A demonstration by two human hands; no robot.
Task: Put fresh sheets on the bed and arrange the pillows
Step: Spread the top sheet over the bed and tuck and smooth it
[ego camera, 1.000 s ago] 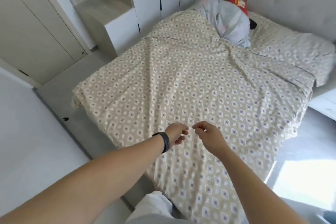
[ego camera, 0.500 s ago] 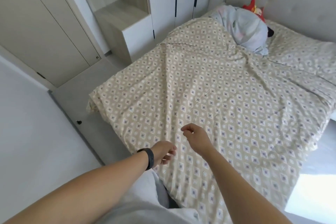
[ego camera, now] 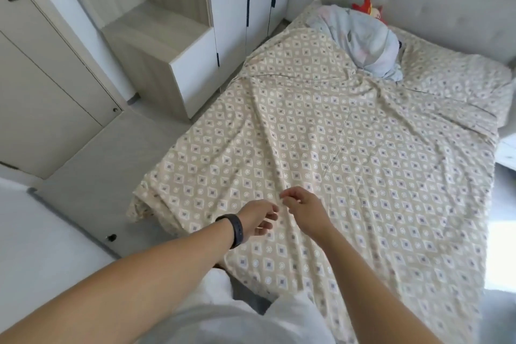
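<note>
Sheet (ego camera: 321,148), beige with a diamond print, lies spread over the whole bed, wrinkled, with long creases running toward the headboard (ego camera: 435,5); its near left corner hangs bunched over the bed's edge above the floor (ego camera: 92,173). Your left hand (ego camera: 258,218), with a dark band (ego camera: 236,230) on the wrist, and your right hand (ego camera: 303,211) are close together over the sheet's near part, well away from the headboard. Your right hand's thumb and fingers look pinched together; whether they catch any cloth, you cannot tell. Your left hand's fingers hang loosely curled, holding nothing. Against the headboard sits a pale blue bundle (ego camera: 368,45), a red toy (ego camera: 368,8) behind it, and a pillow (ego camera: 458,84) in matching print beside it.
</note>
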